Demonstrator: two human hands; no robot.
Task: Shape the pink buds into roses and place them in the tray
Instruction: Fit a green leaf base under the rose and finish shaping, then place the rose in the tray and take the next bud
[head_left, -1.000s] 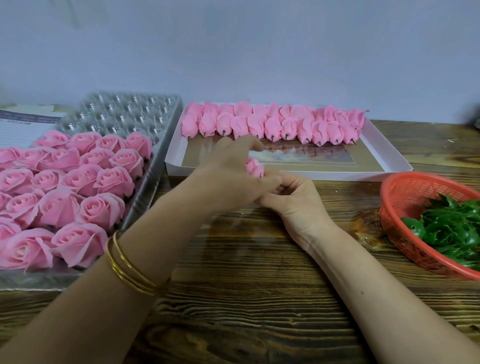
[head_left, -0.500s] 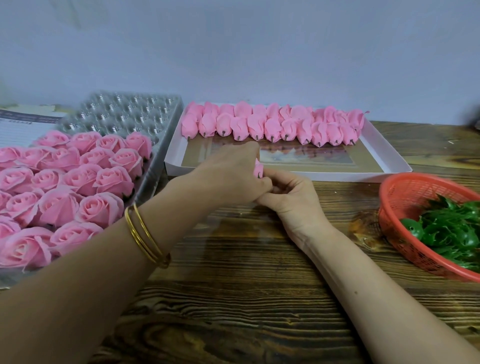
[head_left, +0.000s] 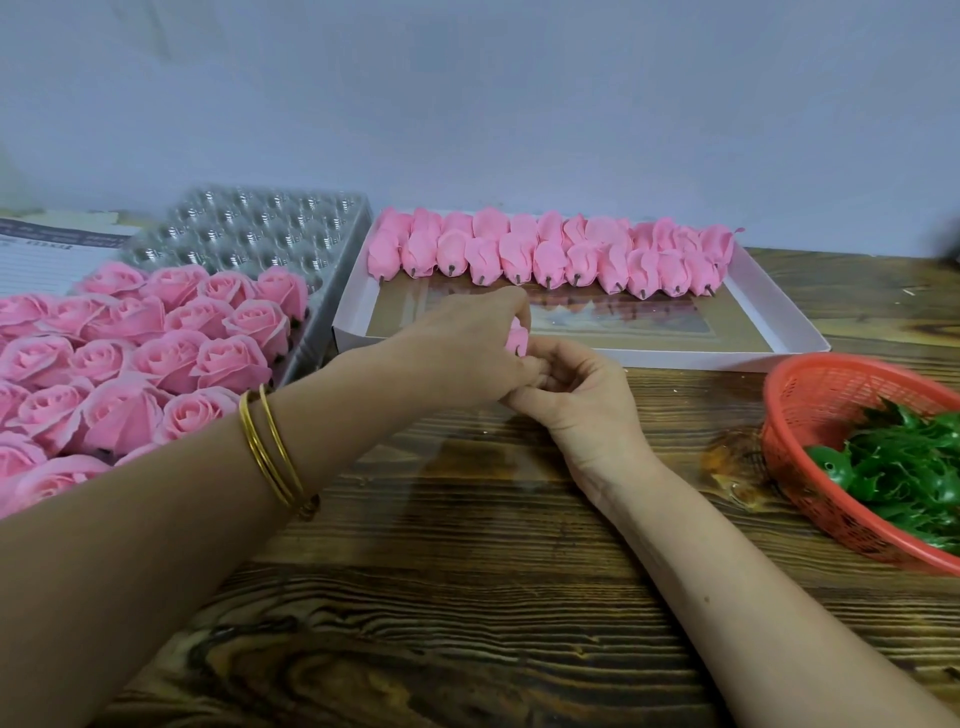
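Observation:
A pink bud (head_left: 517, 336) is held between both hands over the wooden table, just in front of the white box. My left hand (head_left: 467, 353) curls over it from the left and hides most of it. My right hand (head_left: 576, 395) pinches its base from below. Several unshaped pink buds (head_left: 545, 252) lie in rows at the back of the white box (head_left: 789, 317). Finished pink roses (head_left: 156, 343) fill the near part of the clear plastic tray (head_left: 260, 228) on the left; its far cells hold nothing.
A red plastic basket (head_left: 810, 395) with green leaf pieces (head_left: 904, 467) stands at the right edge. A printed paper sheet (head_left: 47, 254) lies at the far left behind the tray. Bare wooden tabletop (head_left: 467, 597) stretches in front of me. A pale wall runs behind.
My left hand has closed further over the bud, so less pink shows than a second ago. Both hands stay in about the same place.

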